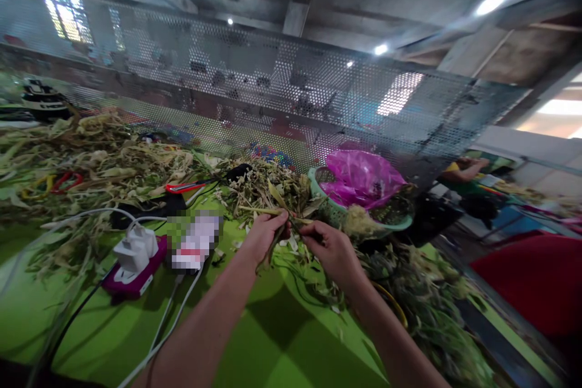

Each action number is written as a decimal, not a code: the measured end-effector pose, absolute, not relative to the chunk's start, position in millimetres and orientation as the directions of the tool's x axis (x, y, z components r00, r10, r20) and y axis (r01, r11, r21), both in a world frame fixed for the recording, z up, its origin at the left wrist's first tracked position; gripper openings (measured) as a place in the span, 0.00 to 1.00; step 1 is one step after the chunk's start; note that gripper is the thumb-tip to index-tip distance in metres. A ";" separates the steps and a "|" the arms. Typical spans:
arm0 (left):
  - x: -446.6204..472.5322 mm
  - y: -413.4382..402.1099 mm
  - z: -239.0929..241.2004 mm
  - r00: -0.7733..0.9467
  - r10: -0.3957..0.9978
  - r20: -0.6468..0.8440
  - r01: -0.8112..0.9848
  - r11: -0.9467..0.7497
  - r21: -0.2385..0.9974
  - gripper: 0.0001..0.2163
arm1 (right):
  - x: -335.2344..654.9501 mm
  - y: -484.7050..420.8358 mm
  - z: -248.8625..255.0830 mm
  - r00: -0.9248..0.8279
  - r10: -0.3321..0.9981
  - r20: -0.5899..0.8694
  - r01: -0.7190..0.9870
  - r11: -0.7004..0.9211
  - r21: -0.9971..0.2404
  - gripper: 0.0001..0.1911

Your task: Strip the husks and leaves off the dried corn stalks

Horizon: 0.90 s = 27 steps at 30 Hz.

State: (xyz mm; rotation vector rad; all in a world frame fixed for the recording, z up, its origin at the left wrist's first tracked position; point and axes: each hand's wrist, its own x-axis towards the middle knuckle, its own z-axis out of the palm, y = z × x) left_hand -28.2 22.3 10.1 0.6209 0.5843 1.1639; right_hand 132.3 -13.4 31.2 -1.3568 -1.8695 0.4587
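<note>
My left hand [265,234] is closed on a dry plant stalk [259,210], thumb pressed along it, just above the green tabletop [273,321]. Close beside it on the right, my right hand [325,242] pinches the same stalk near its other end, as far as I can make out. Some withered leaf hangs below my left hand. Behind both hands lies a heap of dried plant trimmings [273,185], with loose scraps scattered under them.
To the right stands a green basket [395,224] with a pink plastic bag [364,179]. Leftward are a phone [197,239], a purple power strip [136,279] with cables, a red cutter [184,187] and more dried plants [118,157]. A perforated metal panel [273,91] rises behind; another person [464,173] sits far right.
</note>
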 end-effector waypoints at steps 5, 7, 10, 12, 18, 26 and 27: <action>-26.2 17.8 14.5 0.290 0.953 -0.080 -0.622 0.252 0.741 0.15 | 127.6 -5.2 17.1 -0.047 0.997 0.060 0.070 0.063 -0.996 0.16; -23.1 14.3 15.8 0.319 0.945 -0.074 -0.620 0.267 0.738 0.16 | 124.6 -3.3 11.7 -0.017 0.999 -0.030 -0.178 -0.033 -0.984 0.18; -18.1 10.2 15.9 0.354 0.933 -0.066 -0.603 0.282 0.746 0.16 | 122.6 -2.0 7.3 0.047 0.998 -0.047 -0.355 -0.027 -0.934 0.15; -16.5 9.0 15.3 0.357 0.931 -0.075 -0.588 0.286 0.756 0.16 | 123.1 -1.6 6.7 0.072 0.997 -0.038 -0.406 -0.005 -0.914 0.13; -16.7 11.8 11.8 0.315 0.949 -0.026 -0.458 0.176 0.872 0.15 | 122.1 -4.3 10.0 0.153 0.988 0.037 -0.368 0.092 -0.925 0.10; -11.4 19.1 0.0 0.329 0.935 0.130 -0.334 -0.013 0.942 0.12 | 126.9 -5.7 17.5 0.215 0.956 0.199 -0.214 0.245 -0.946 0.09; -12.3 19.6 0.1 0.332 0.934 0.130 -0.329 -0.015 0.944 0.11 | 127.9 -5.5 18.0 0.180 0.969 0.170 -0.209 0.206 -0.956 0.11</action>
